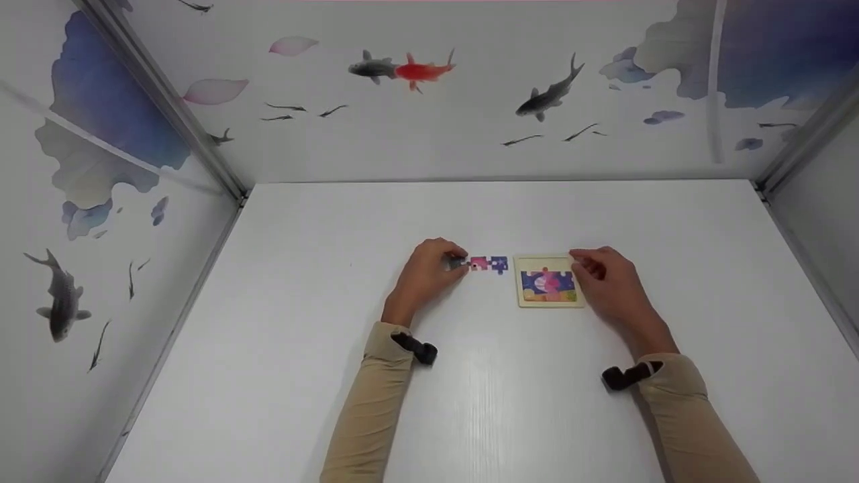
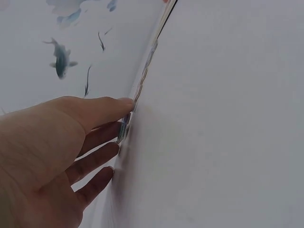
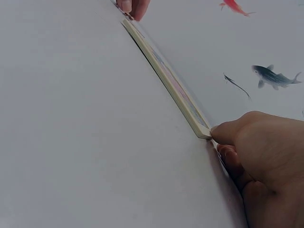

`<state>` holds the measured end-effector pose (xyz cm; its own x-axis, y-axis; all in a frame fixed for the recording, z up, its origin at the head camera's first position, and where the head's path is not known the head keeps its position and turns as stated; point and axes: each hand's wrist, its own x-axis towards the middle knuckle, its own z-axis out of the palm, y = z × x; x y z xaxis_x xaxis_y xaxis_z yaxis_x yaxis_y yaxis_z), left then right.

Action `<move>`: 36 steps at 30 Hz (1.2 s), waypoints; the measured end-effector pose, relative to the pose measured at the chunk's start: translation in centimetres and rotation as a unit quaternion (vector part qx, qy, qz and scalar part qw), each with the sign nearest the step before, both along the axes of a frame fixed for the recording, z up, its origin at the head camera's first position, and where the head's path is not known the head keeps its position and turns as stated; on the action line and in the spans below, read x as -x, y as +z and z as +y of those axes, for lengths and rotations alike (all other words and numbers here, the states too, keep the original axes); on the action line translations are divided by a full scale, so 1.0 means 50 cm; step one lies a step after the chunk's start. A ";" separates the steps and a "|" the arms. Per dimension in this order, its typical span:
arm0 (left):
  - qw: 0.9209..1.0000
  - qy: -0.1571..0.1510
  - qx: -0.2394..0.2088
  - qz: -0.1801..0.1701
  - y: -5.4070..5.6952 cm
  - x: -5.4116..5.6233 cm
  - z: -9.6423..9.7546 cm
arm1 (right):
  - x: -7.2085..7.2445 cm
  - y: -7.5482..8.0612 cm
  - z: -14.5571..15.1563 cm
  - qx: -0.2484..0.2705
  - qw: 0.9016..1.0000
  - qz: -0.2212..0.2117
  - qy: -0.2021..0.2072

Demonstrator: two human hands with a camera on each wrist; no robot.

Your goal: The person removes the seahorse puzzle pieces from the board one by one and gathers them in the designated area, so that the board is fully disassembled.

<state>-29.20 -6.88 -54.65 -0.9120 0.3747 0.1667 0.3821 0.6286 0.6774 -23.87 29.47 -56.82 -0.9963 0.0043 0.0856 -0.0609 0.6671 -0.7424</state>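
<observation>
Several jigsaw pieces lie joined in a short row on the white table. My left hand [image 1: 429,272] pinches the dark end piece [image 1: 457,263] between thumb and fingers. To its right are a pink piece [image 1: 479,263] and a purple piece [image 1: 498,263]. Beside the row is a pale puzzle tray [image 1: 550,306], its lower part filled with colourful joined pieces [image 1: 549,285] and its upper strip bare. My right hand [image 1: 612,282] grips the tray's right edge near the far corner. In the right wrist view the thumb [image 3: 221,131] meets the tray's corner, with the other fingers curled below.
The white table [image 1: 470,402] runs back to a wall [image 1: 463,134] printed with fish and petals. A side wall [image 1: 40,376] with more fish stands at the left, another panel [image 1: 822,181] at the right. Black cameras [image 1: 423,351] sit on both wrists.
</observation>
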 end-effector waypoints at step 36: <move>1.000 -0.009 0.016 0.002 0.001 -0.002 0.000 | 0.008 -0.004 0.001 0.000 1.000 -0.010 -0.009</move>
